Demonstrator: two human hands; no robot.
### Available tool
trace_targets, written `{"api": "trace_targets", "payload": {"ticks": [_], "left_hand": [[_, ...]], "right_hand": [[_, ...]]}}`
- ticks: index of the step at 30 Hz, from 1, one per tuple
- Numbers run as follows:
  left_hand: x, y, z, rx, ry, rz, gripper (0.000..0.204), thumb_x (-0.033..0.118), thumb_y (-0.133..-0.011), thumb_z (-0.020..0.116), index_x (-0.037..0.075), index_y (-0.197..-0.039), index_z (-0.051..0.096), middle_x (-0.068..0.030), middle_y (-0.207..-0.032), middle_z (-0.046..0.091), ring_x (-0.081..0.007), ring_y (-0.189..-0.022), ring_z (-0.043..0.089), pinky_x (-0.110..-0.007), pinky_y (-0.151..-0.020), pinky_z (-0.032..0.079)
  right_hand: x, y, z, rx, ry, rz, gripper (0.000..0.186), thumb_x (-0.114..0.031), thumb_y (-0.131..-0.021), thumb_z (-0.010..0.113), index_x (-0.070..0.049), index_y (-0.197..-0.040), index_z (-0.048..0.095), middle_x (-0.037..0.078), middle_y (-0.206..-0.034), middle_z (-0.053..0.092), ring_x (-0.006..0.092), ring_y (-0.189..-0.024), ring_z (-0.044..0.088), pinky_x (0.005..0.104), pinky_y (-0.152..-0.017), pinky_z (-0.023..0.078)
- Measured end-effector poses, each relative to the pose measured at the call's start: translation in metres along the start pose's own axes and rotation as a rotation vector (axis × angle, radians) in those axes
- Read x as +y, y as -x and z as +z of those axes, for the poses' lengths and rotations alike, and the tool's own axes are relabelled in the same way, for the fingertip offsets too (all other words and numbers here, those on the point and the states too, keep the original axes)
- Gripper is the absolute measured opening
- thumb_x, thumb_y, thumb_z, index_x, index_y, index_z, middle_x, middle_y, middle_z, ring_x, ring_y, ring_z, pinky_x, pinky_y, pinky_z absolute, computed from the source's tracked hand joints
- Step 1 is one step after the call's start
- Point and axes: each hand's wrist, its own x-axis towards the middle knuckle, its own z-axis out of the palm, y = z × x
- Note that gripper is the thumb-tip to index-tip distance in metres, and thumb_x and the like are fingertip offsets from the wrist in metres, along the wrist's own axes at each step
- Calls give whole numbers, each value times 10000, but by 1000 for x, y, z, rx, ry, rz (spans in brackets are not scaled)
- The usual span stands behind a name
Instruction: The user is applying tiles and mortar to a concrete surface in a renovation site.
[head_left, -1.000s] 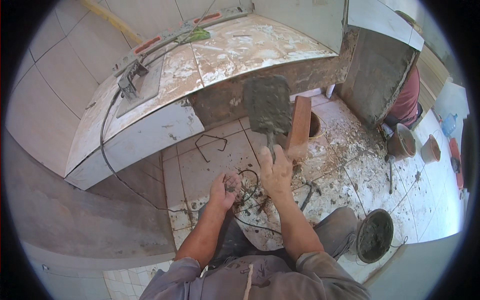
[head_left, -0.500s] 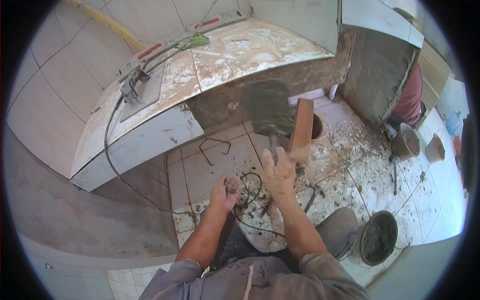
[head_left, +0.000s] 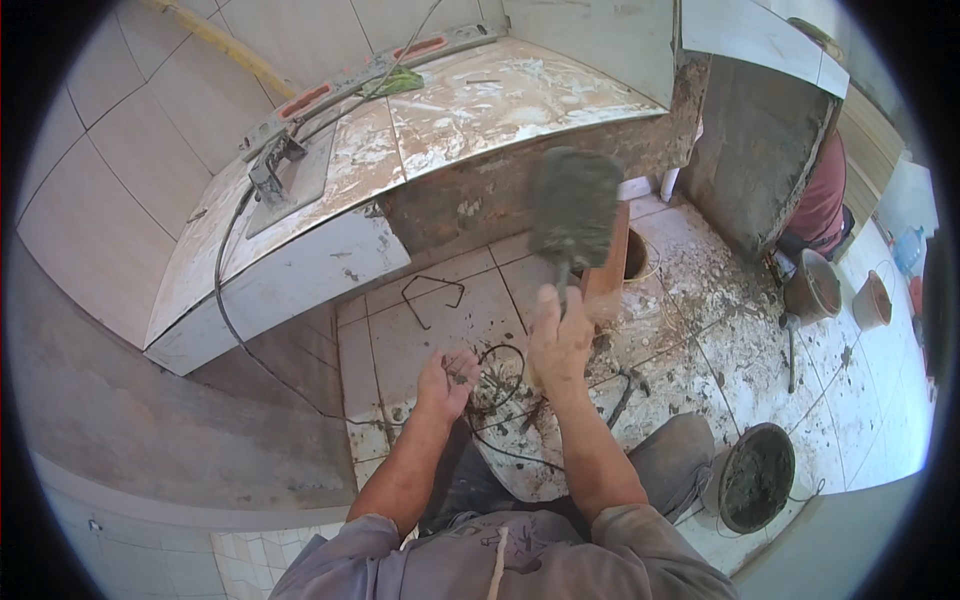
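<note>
My right hand point(head_left: 560, 340) is closed round the handle of a square-bladed trowel point(head_left: 573, 208), raised in front of the low counter's bare face. Grey mortar coats the blade, which is slightly blurred. My left hand point(head_left: 448, 380) is palm up beside it, with fingers apart and curled a little; dark mortar bits cling to the palm and fingers. Behind the trowel a reddish-brown board point(head_left: 607, 262) stands on end, partly hidden by the blade and my right hand. Next to my left hand a black cord point(head_left: 510, 385) loops over the dirty floor.
The tiled counter point(head_left: 480, 105) carries a long level point(head_left: 345, 90) and a float point(head_left: 290, 185). A mortar bucket point(head_left: 757, 478) stands by my right knee; smaller buckets point(head_left: 812, 287) are farther right. A bent metal rod point(head_left: 432, 300) lies on the tiles. A person point(head_left: 818, 195) is partly visible at right.
The trowel in my right hand has moved right and slightly up, covering more of the upright board. My left hand stays nearly in place, its fingers slightly more open.
</note>
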Motion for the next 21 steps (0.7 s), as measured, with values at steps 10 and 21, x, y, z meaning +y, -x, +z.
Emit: {"api": "trace_targets", "payload": {"ticks": [10,21], "left_hand": [[-1,1,-11,-26,16,-23,363,334,-1003,410,-8,-1068,513,-140,-992,580,-273,-924,589,-417,-804,527],[9,22,-12,32,40,25,407,356,-1013,387,-18,-1077,533,-145,-973,604,-273,-921,593,-411,-840,517]], "right_hand": [[-14,10,8,-53,51,28,340,-355,-929,546,-17,-966,534,287,-731,578,492,-729,578,526,-627,444],[-14,20,1,-63,-8,-62,331,-336,-939,539,-5,-944,527,272,-695,574,473,-681,579,515,-617,452]]}}
